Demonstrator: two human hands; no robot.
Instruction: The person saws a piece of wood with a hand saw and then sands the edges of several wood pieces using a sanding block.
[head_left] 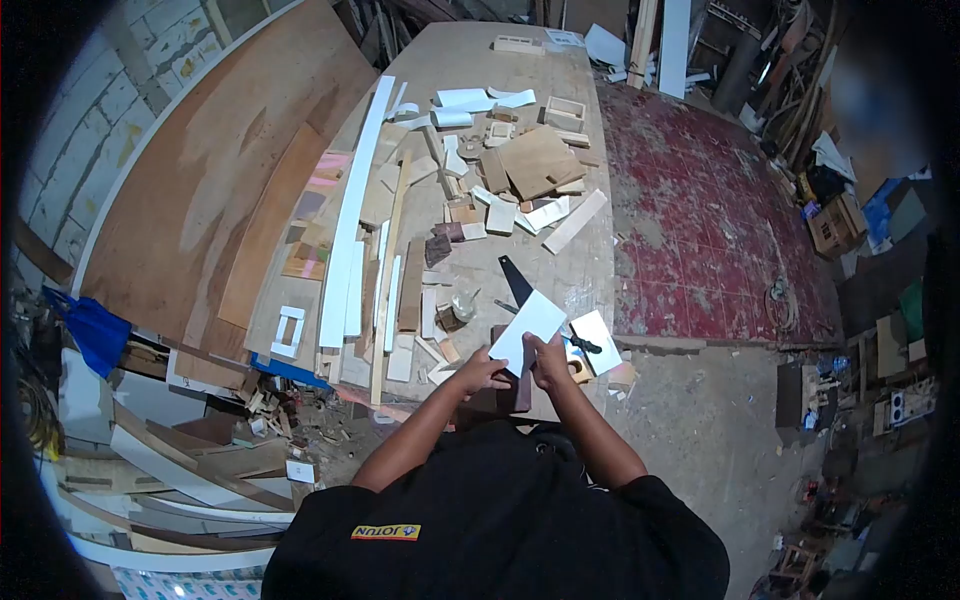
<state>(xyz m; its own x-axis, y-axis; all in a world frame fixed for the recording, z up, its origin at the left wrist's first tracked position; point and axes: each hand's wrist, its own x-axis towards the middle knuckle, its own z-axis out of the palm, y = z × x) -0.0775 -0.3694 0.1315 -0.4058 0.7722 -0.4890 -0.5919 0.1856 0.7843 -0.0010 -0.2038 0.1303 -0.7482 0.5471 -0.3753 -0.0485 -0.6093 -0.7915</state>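
A flat white rectangular board [530, 325] is tilted in front of me at the near end of the workbench. My right hand [547, 362] grips its lower right edge, thumb on top. My left hand [481, 376] is closed at its lower left edge; the fingertips are partly hidden. Beyond the board, a black saw-like blade [515, 280] sticks out, its other end covered by the board. Under my hands lies a dark reddish-brown wooden block [516, 393]. To the right, a black-handled tool [585, 345] rests on a second white panel [600, 335].
Wood offcuts and a square brown board [530, 163] crowd the workbench [440, 50]. Long white strips [350, 235] run along its left side. A clear cup [464, 304] stands left of the board. Large plywood sheets [220, 150] lean at left; red tiled floor [700, 220] lies right.
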